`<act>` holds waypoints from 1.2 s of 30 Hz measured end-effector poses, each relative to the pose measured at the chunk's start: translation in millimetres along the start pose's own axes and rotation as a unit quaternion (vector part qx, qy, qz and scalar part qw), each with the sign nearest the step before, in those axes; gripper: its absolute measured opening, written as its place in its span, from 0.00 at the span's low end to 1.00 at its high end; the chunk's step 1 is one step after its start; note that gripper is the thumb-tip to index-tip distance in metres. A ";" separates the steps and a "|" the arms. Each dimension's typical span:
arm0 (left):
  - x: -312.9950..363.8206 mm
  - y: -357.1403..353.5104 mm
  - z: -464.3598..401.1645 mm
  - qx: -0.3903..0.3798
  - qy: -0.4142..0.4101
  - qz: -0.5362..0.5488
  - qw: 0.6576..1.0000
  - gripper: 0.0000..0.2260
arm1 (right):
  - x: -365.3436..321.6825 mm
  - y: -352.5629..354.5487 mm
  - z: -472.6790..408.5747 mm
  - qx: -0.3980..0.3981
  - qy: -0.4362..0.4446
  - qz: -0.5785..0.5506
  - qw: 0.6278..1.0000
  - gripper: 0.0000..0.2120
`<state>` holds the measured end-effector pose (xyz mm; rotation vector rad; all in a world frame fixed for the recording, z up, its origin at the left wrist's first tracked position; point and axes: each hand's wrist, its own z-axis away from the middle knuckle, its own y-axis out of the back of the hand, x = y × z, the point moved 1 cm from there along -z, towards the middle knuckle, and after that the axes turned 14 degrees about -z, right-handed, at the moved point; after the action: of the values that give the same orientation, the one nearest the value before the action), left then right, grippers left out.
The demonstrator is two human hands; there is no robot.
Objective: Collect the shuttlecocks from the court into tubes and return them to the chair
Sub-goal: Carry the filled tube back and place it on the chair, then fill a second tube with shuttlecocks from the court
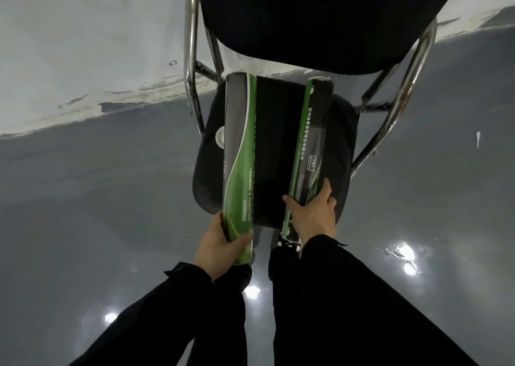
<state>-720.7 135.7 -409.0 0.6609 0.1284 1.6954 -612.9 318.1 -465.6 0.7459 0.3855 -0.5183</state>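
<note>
The left hand (220, 243) grips the near end of one shuttlecock tube (239, 154), the right hand (313, 212) the other tube (309, 148), both lying lengthwise over the chair seat (341, 148). Released carelessly, the overhanging round tubes could roll or tip off

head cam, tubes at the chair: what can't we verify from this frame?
- Tube contents: head view shows only the outsides of the left tube and right tube.
- Near tube ends: covered by the left hand and right hand.
- White round object on the chair seat: half hidden behind the left tube.
- Chair back's top: cut off by the frame edge.
</note>
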 end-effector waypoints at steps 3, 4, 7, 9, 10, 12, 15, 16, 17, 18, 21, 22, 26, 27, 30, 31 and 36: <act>-2.9 1.2 8.7 0.001 0.002 0.007 1.000 0.35 | -4.9 1.7 -0.1 -0.026 0.006 0.016 1.000 0.53; -3.0 1.1 11.1 0.003 0.001 0.009 1.000 0.35 | -6.1 2.2 0.5 -0.031 0.012 0.023 0.999 0.52; -4.0 0.9 15.8 0.002 -0.001 0.021 1.000 0.35 | -9.1 4.5 4.7 -0.030 0.041 0.043 0.998 0.51; -3.9 2.0 18.8 -0.001 0.000 0.026 1.000 0.33 | -12.5 5.5 6.9 -0.025 0.064 0.054 0.996 0.50; -3.8 2.8 20.6 -0.003 0.003 0.025 1.000 0.32 | -14.8 5.7 7.6 -0.026 0.072 0.058 0.995 0.50; -3.9 5.1 25.0 -0.005 0.007 0.025 1.000 0.31 | -19.7 5.7 8.6 -0.030 0.083 0.061 0.994 0.50; -7.5 8.9 30.4 0.004 0.008 0.028 1.000 0.33 | -27.6 7.4 12.2 -0.029 0.098 0.061 0.993 0.50; -9.0 10.5 32.1 0.008 0.011 0.032 0.999 0.34 | -30.5 8.2 14.0 -0.029 0.100 0.054 0.993 0.49; -10.3 12.0 34.7 0.011 0.016 0.036 0.999 0.35 | -33.7 9.2 17.1 -0.031 0.102 0.041 0.993 0.48; -12.3 12.6 37.8 0.013 0.019 0.044 0.999 0.36 | -36.6 10.4 21.5 -0.031 0.108 0.023 0.993 0.46; -14.8 15.6 53.0 0.012 0.022 0.061 0.998 0.35 | -47.3 14.6 44.2 -0.035 0.147 -0.032 0.988 0.37; -15.7 17.2 58.8 0.012 0.023 0.067 0.997 0.34 | -49.0 14.7 51.5 -0.041 0.154 -0.049 0.986 0.35; -29.0 32.4 95.2 -0.009 0.035 0.109 0.993 0.30 | -58.3 11.9 97.5 -0.113 0.143 -0.157 0.971 0.31; -35.0 36.8 110.1 -0.020 0.035 0.110 0.993 0.30 | -58.7 12.5 113.0 -0.134 0.133 -0.167 0.968 0.30; -61.1 46.7 162.1 -0.044 0.032 0.123 0.991 0.29 | -48.0 9.6 158.5 -0.211 0.099 -0.106 0.967 0.24; -74.1 47.9 178.2 -0.042 0.026 0.126 0.991 0.30 | -42.4 6.8 175.7 -0.240 0.097 -0.065 0.964 0.21; -139.3 52.0 239.3 -0.028 0.046 0.231 0.971 0.31 | -38.8 -23.6 258.5 -0.375 0.040 0.000 0.926 0.08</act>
<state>-636.7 -71.2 -237.2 0.5987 -0.0107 2.1706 -619.5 128.5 -284.2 0.0238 0.6122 -0.2996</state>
